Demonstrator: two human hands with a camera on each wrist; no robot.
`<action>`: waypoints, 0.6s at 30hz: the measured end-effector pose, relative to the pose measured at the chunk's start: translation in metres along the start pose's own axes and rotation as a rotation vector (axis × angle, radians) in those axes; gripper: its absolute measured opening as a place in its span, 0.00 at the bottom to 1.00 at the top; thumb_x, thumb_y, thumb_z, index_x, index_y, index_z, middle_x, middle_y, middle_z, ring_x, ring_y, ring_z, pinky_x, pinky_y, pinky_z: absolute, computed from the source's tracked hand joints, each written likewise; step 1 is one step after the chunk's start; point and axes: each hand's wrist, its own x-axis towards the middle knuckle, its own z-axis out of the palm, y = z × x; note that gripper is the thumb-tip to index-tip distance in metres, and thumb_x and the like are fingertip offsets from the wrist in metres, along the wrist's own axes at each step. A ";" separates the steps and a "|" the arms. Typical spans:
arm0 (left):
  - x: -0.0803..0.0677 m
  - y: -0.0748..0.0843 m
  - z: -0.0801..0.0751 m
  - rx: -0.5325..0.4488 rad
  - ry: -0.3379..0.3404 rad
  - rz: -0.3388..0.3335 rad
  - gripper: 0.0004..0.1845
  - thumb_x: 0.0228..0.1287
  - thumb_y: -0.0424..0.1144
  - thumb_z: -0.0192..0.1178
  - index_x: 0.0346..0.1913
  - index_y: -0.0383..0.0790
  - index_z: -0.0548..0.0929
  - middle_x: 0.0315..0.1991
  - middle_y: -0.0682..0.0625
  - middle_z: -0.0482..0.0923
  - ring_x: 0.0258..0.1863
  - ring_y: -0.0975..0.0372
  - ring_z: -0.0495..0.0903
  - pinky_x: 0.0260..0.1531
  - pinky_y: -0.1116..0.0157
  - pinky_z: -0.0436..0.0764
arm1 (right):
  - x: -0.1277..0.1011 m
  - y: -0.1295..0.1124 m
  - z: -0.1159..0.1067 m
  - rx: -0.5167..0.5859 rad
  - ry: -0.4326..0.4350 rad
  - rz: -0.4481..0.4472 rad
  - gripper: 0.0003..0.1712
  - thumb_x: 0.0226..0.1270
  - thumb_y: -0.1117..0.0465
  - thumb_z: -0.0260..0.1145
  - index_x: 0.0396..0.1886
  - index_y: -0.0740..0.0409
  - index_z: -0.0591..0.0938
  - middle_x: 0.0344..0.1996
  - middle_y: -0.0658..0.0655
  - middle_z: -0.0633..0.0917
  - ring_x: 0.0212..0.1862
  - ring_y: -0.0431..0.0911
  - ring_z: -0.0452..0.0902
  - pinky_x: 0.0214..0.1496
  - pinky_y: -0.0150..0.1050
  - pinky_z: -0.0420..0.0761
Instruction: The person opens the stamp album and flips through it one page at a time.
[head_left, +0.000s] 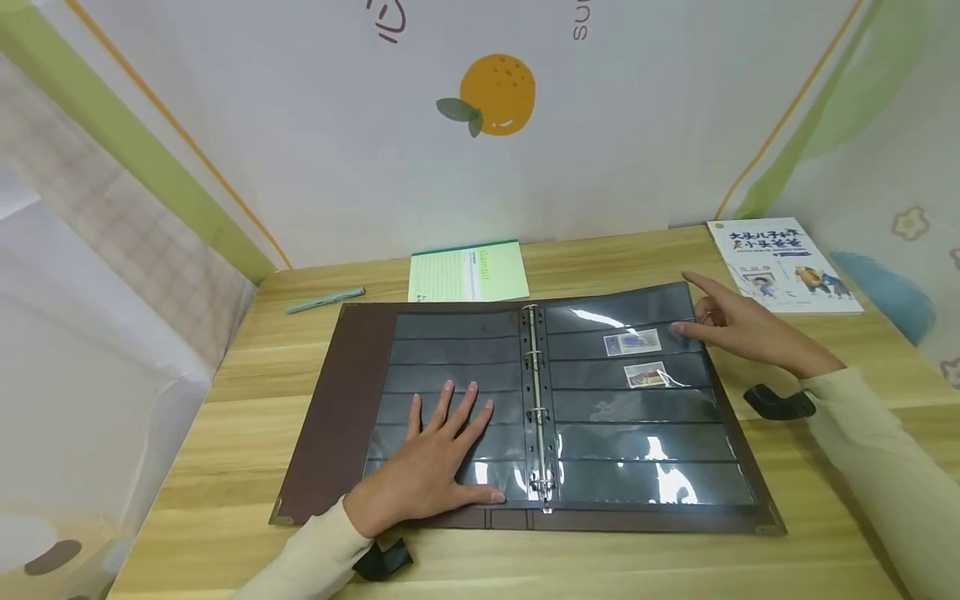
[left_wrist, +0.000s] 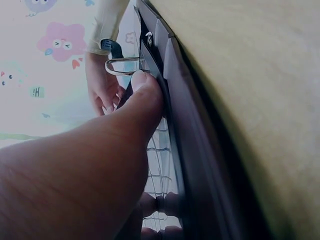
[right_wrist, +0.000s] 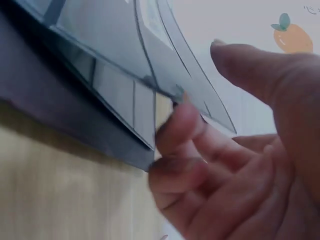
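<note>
A brown ring-binder stamp album (head_left: 311, 417) lies spread on the table, with black clear-strip pages on metal rings (head_left: 533, 360). My left hand (head_left: 438, 467) rests flat on the left page (head_left: 457, 350), fingers spread. Its thumb (left_wrist: 147, 90) lies along the page's lower edge. Two stamps, one bluish (head_left: 632, 342) and one brownish (head_left: 646, 375), sit in upper strips of the right page (head_left: 622, 437). My right hand (head_left: 738, 325) is at that page's upper outer edge. In the right wrist view, a fingertip touches the raised page edge (right_wrist: 125, 70), while the thumb (right_wrist: 245, 65) stands apart.
Behind the album lies a pale green notepad (head_left: 468, 271), partly covered by its top edge. A teal pen (head_left: 325, 300) is at the back left. A white picture booklet (head_left: 783, 267) lies at the back right. Printed cloth (head_left: 337, 150) hangs behind the table.
</note>
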 end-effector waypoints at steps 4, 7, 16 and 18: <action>0.000 0.001 -0.001 -0.001 -0.008 0.000 0.58 0.57 0.76 0.58 0.82 0.49 0.48 0.84 0.45 0.36 0.82 0.41 0.32 0.71 0.27 0.38 | -0.007 0.001 -0.003 0.077 -0.094 0.017 0.53 0.75 0.49 0.63 0.84 0.42 0.37 0.27 0.55 0.77 0.23 0.43 0.68 0.25 0.37 0.70; 0.000 0.001 -0.001 -0.003 -0.009 0.003 0.58 0.57 0.76 0.58 0.82 0.49 0.48 0.84 0.44 0.36 0.82 0.41 0.32 0.71 0.27 0.38 | -0.014 0.003 -0.001 0.131 -0.136 0.021 0.52 0.78 0.50 0.60 0.82 0.34 0.33 0.22 0.54 0.77 0.22 0.46 0.71 0.26 0.37 0.72; 0.001 -0.001 0.000 0.003 -0.008 -0.005 0.58 0.57 0.77 0.57 0.82 0.50 0.48 0.84 0.45 0.36 0.82 0.41 0.31 0.71 0.27 0.38 | -0.020 -0.002 0.004 0.298 -0.033 0.032 0.39 0.83 0.49 0.51 0.83 0.34 0.44 0.13 0.52 0.72 0.18 0.49 0.71 0.27 0.41 0.77; 0.001 -0.001 0.001 0.001 -0.011 -0.004 0.58 0.57 0.77 0.57 0.82 0.50 0.48 0.84 0.45 0.36 0.82 0.41 0.31 0.71 0.27 0.38 | -0.019 -0.006 0.003 0.323 -0.010 0.015 0.37 0.83 0.49 0.50 0.83 0.36 0.46 0.12 0.51 0.70 0.16 0.51 0.69 0.24 0.42 0.75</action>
